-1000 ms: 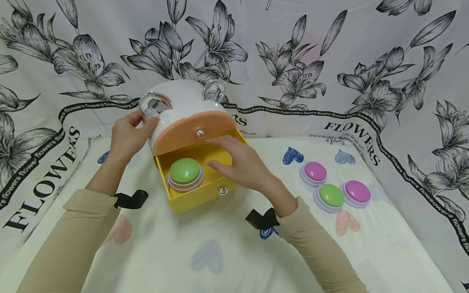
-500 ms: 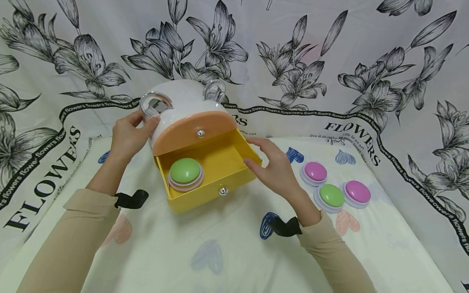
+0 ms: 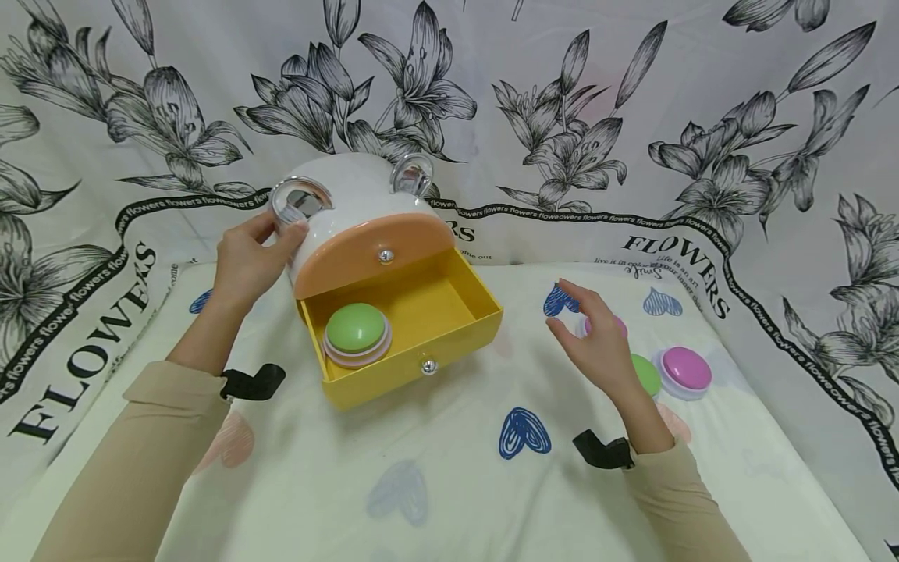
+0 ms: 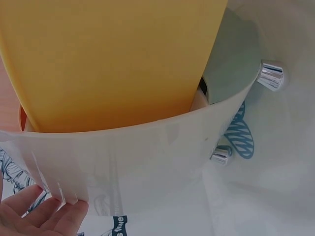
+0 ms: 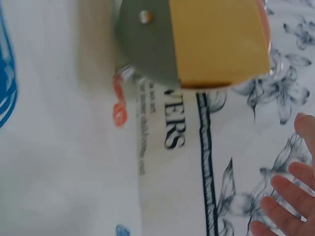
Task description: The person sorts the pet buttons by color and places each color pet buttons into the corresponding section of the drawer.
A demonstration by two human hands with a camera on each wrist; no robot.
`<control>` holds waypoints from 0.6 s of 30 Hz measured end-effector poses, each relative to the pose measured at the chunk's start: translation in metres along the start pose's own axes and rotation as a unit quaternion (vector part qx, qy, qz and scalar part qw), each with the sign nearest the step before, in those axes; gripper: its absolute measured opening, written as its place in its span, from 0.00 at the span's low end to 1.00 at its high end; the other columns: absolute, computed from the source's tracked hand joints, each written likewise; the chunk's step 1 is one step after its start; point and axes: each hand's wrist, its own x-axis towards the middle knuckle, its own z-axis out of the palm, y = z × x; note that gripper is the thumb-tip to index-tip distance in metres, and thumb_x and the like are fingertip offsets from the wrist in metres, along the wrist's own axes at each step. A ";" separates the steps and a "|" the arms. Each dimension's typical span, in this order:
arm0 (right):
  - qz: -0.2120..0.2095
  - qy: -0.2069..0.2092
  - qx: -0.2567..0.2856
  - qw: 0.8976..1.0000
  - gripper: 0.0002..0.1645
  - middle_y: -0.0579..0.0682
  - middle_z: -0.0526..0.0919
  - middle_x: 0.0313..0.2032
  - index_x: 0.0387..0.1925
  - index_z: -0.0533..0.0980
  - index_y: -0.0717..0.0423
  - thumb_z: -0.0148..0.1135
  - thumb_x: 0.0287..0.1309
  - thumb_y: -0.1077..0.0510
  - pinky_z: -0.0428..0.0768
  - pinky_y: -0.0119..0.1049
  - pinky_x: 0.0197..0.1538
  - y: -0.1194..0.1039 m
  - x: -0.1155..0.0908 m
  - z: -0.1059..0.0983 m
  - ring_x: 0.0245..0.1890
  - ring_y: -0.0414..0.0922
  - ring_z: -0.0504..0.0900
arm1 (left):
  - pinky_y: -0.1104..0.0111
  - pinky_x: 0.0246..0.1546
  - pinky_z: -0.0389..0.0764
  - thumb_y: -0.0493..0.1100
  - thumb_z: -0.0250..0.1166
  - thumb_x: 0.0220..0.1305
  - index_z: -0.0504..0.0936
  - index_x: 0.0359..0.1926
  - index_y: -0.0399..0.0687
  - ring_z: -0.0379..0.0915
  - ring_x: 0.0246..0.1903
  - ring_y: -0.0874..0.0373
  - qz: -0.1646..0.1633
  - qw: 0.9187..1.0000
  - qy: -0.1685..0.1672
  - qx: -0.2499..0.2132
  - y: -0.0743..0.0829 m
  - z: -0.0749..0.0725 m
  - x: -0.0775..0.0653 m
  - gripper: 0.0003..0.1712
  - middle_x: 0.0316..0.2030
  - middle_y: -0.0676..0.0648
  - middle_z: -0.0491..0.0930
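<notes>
Yellow drawer (image 3: 382, 380), green button (image 3: 356, 328) inside, white case (image 3: 354, 181) in grip of left hand (image 3: 249, 264), right hand (image 3: 597, 342) free.

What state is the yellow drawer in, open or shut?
Open: the yellow drawer juts out below the orange front, with a green-topped disc visible inside.

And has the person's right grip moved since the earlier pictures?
Yes. In the head view, the right grip has moved to the right, from over the yellow drawer to a place clear of it.
</notes>
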 end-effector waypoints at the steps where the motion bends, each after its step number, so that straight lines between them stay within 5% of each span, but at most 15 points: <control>1: 0.013 0.000 -0.008 1.000 0.33 0.45 0.69 0.56 0.58 0.64 0.44 0.62 0.48 0.52 0.70 0.45 0.52 0.005 -0.003 -0.003 0.53 0.46 0.69 | 0.54 0.56 0.61 0.67 0.51 0.51 0.60 0.63 0.55 0.48 0.63 0.54 0.001 1.000 0.000 0.000 0.000 0.000 0.000 0.40 0.63 0.46 0.56; 10: 0.102 -0.006 -0.045 0.994 0.37 0.49 0.64 0.60 0.62 0.56 0.40 0.58 0.51 0.47 0.67 0.52 0.52 0.044 -0.025 -0.036 0.54 0.54 0.66 | 0.54 0.57 0.60 0.68 0.51 0.51 0.60 0.63 0.56 0.47 0.63 0.54 -0.002 1.000 -0.004 -0.001 0.001 -0.001 -0.001 0.40 0.63 0.47 0.56; 18: 0.157 -0.054 -0.038 0.985 0.41 0.55 0.57 0.63 0.65 0.50 0.46 0.55 0.53 0.45 0.62 0.56 0.53 0.076 -0.045 -0.050 0.58 0.59 0.59 | 0.54 0.57 0.60 0.68 0.51 0.51 0.60 0.62 0.55 0.47 0.63 0.54 0.002 1.000 -0.003 -0.001 0.000 -0.001 -0.001 0.40 0.63 0.46 0.56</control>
